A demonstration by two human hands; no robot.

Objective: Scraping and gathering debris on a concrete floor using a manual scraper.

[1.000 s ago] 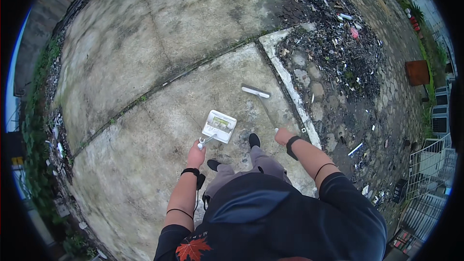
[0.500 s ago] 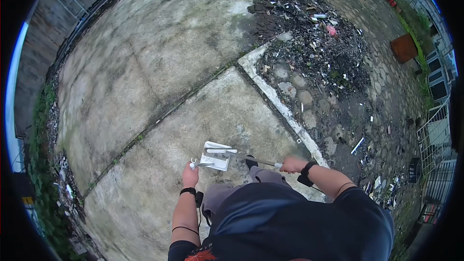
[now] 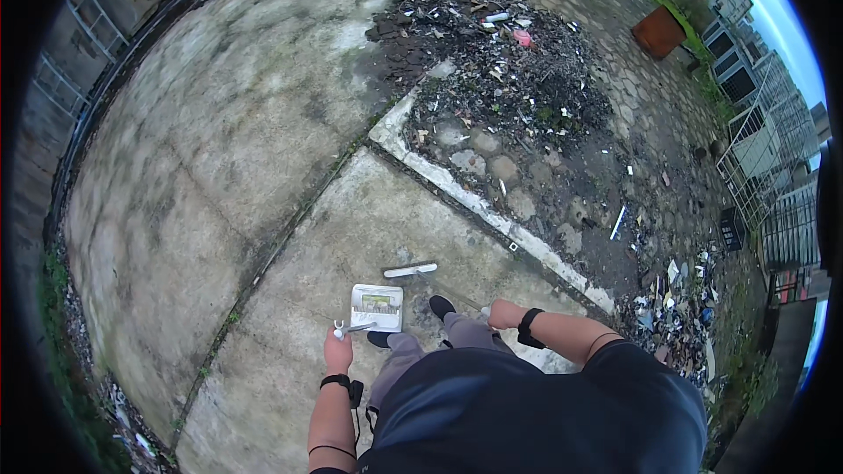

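Note:
My left hand (image 3: 337,355) is wrapped around the upper end of the handle of a white dustpan (image 3: 357,319). The pan is just past my left foot, and a pale green and grey patch (image 3: 379,302) shows inside it. My right hand (image 3: 506,314) grips the thin handle of a broom, whose narrow white head (image 3: 410,270) is beyond the pan and a little to its right, apart from it. Whether the broom head touches the concrete, I cannot tell.
Grey concrete slabs (image 3: 202,149) lie around me, split by a mossy seam. A pale raised curb (image 3: 474,202) runs to the right. Past it spreads a dark heap of debris (image 3: 518,79), with more litter (image 3: 676,307) at right. A rusty box (image 3: 659,32) stands farther off.
The broom head has moved off the dustpan, out to its far right side, uncovering the pan's inside. The whole view has swung to the right.

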